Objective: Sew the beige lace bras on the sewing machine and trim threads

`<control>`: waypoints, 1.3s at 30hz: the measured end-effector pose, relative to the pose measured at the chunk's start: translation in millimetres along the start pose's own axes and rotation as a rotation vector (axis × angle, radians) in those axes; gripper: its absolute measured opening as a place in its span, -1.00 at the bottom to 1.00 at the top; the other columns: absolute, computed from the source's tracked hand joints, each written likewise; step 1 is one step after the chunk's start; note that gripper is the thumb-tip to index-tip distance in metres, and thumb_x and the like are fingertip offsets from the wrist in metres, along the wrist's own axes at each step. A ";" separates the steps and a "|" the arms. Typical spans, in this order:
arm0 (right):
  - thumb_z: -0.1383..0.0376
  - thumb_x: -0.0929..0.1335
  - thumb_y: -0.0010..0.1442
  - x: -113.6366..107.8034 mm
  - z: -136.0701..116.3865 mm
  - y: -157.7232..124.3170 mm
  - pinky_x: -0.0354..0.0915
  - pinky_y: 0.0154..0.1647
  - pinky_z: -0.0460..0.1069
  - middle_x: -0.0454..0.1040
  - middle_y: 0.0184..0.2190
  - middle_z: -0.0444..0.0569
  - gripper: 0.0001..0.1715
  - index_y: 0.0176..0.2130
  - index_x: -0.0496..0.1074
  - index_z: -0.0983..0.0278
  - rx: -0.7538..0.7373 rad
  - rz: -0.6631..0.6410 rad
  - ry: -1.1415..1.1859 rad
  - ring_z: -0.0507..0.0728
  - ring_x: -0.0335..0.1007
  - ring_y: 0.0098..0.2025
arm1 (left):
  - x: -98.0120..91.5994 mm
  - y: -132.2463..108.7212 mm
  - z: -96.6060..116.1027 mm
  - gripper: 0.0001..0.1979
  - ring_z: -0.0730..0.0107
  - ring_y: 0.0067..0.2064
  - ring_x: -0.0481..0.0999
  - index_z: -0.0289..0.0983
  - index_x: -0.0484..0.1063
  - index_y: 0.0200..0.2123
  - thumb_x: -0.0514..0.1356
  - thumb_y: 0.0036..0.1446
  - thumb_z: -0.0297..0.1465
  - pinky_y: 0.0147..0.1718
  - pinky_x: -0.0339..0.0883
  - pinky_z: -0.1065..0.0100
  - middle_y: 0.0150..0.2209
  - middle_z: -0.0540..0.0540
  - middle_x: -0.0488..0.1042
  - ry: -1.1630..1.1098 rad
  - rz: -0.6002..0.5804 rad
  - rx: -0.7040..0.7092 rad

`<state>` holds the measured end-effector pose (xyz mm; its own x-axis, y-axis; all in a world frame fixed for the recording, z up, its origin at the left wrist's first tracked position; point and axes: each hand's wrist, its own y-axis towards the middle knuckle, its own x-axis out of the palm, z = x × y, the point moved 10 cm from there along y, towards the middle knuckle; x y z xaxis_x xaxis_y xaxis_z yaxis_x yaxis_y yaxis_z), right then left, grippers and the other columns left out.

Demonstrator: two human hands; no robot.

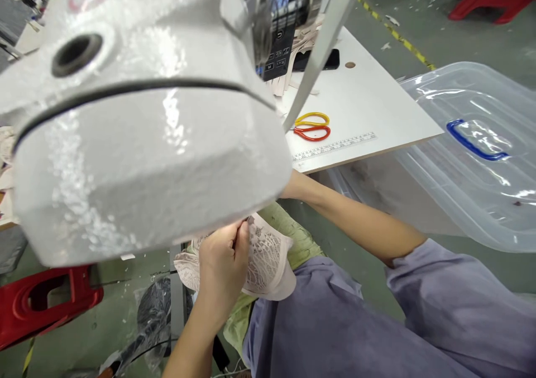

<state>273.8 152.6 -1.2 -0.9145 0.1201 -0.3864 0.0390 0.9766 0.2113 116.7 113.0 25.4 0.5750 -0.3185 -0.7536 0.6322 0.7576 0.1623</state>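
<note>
My left hand (224,261) is closed on a pale pink lace fabric piece (268,258), pinching its upper edge just below the white sewing machine head (138,121). The lace piece lies over my lap on a green cloth (299,235). My right forearm (355,216) reaches up and left under the machine head; the right hand itself is hidden behind the machine. The machine head fills the upper left of the view and hides the needle area.
A white table (377,104) carries scissors with yellow and red handles (312,127), a printed ruler strip (335,146) and a black phone (330,60). A clear plastic bin with a blue handle (477,143) stands to the right. A red stool (42,300) stands at lower left.
</note>
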 end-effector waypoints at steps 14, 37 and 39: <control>0.30 0.40 0.11 2.9 -2.0 -3.4 0.32 -0.11 0.05 0.46 -0.05 0.06 -0.89 -0.30 0.48 0.31 0.009 0.121 0.006 0.12 0.40 -0.22 | -12.6 -21.5 -12.1 -0.78 0.37 -0.36 0.55 -0.21 0.58 -0.10 0.14 0.30 -0.41 -0.35 0.38 0.37 -0.37 -0.05 0.60 0.060 0.156 0.009; 0.33 0.36 0.15 -3.1 -4.3 -10.4 0.26 -0.14 -0.01 0.38 -0.28 -0.04 -0.88 -0.41 0.33 0.28 -0.104 0.139 0.043 0.12 0.33 -0.12 | -7.5 -35.0 -28.0 -0.67 0.27 -0.20 0.61 -0.23 0.44 0.10 0.16 0.32 -0.30 -0.28 0.46 0.34 -0.16 -0.17 0.60 0.126 0.169 -0.060; 0.33 0.36 0.16 -3.9 -4.0 -11.7 0.26 -0.14 -0.02 0.40 -0.23 -0.02 -0.87 -0.42 0.33 0.29 -0.119 0.149 0.028 0.11 0.32 -0.12 | -10.6 -35.2 -23.2 -0.66 0.21 -0.10 0.57 -0.25 0.40 0.12 0.16 0.31 -0.30 -0.16 0.45 0.27 -0.11 -0.21 0.56 0.189 0.223 -0.014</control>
<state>275.3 140.0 1.4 -0.9131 0.2556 -0.3177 0.1288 0.9201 0.3700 76.3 102.9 12.9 0.5913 -0.0329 -0.8058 0.4931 0.8054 0.3290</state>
